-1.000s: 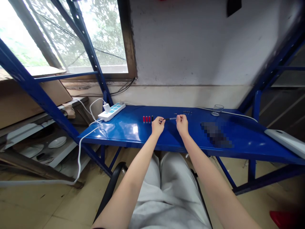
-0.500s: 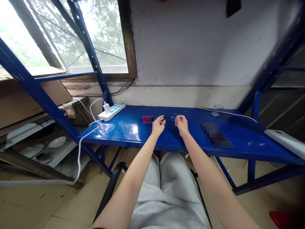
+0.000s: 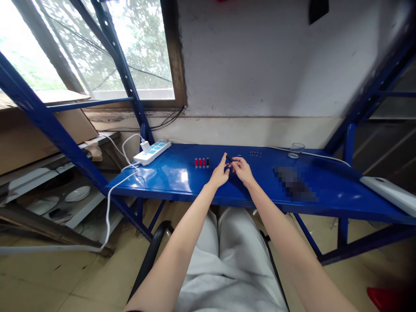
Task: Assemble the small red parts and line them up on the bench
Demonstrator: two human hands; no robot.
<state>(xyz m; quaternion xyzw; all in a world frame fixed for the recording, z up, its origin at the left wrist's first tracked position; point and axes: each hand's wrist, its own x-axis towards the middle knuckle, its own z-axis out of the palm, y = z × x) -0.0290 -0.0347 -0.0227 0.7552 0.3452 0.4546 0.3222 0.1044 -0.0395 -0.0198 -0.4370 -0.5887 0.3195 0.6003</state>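
Both my hands meet over the middle of the blue metal table (image 3: 169, 177). My left hand (image 3: 220, 173) and my right hand (image 3: 241, 169) pinch the same small dark pen-like piece (image 3: 229, 157), which tilts up between the fingertips. Just left of my left hand stands a short row of small red caps (image 3: 199, 162) with a dark one at its right end. A few tiny dark parts (image 3: 255, 153) lie on the table beyond my right hand.
A white power strip (image 3: 152, 151) with a plugged white charger and cable lies at the table's back left. A small glass cup (image 3: 296, 149) stands at the back right. A blurred dark object (image 3: 294, 184) lies to the right. Blue shelf posts flank the table.
My hands have come together from holding the pen stretched level between them. The dark piece now tilts upward between close fingertips, and my right hand has shifted left.
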